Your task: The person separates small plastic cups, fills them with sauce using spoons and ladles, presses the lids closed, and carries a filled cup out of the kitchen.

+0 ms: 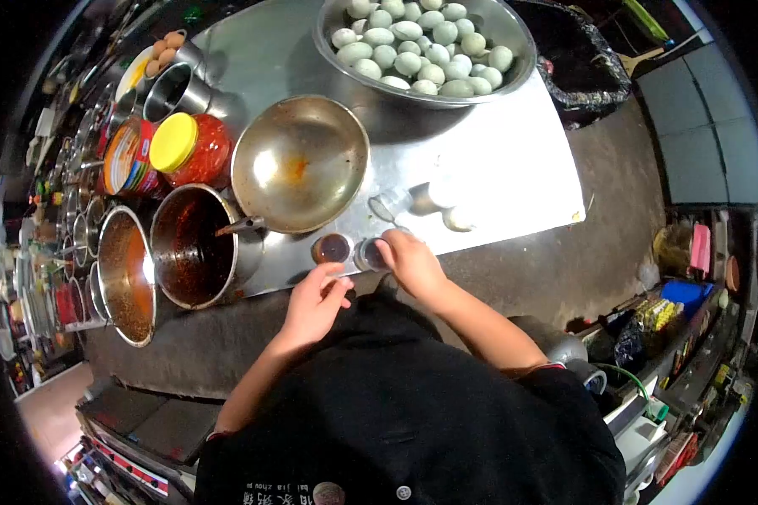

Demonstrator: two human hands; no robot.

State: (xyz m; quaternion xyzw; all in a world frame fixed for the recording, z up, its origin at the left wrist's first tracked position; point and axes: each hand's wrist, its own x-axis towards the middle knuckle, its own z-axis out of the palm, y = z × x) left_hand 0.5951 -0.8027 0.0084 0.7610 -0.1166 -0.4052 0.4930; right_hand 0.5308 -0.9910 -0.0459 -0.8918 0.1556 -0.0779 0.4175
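Steel table (522, 160) blown out fwd-right of R fingers (408, 242); dark shadow by egg bowl (429, 102) further fwd. Glare spot in wok (316, 139), fwd of L fingers (323, 271). Fisheye warp, blk corners; clutter (35, 311) far left soft.

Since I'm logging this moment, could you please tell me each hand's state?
Left hand: open, fingers loosely bent, just below the left cup.
Right hand: fingers at the right cup; whether it grips cannot be told.

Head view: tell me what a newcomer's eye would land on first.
Probably the big metal bowl of pale eggs, far across the table. Next, the yellow-lidded red jar at left. At the near edge, the right hand at one small cup, the left hand beside another cup.
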